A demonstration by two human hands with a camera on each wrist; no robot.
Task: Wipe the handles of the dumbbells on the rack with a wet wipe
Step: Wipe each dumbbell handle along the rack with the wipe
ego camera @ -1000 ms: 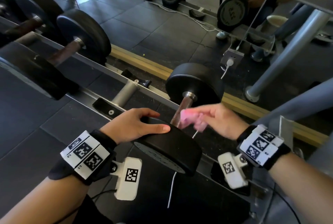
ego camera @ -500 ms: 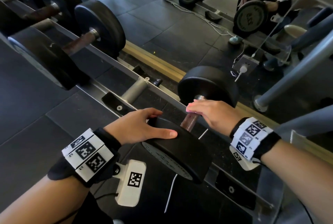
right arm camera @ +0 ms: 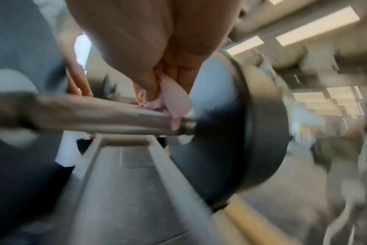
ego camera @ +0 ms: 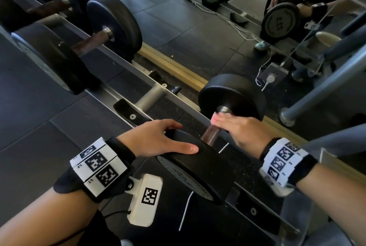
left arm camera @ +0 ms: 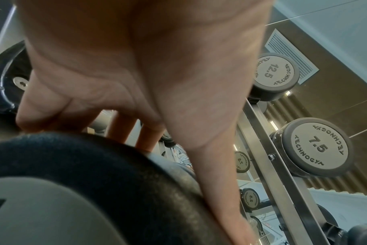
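On the near head of the dumbbell rests the left hand, fingers spread and fairly straight over the black rim, thumb laid along the top, holding nothing; the left wrist view shows the same fingers draped over the head's curved edge. Just beside it, the right hand holds a pink wet wipe bunched between thumb and curled fingers and presses it against the handle at its far end, close to the collar by the far head. That dumbbell lies across the two grey rails of the rack, its brownish handle showing between the hands. Further left on the same rack sits another dumbbell, well apart from both hands. Behind the rack a mirror reflects more dumbbells and the dark floor
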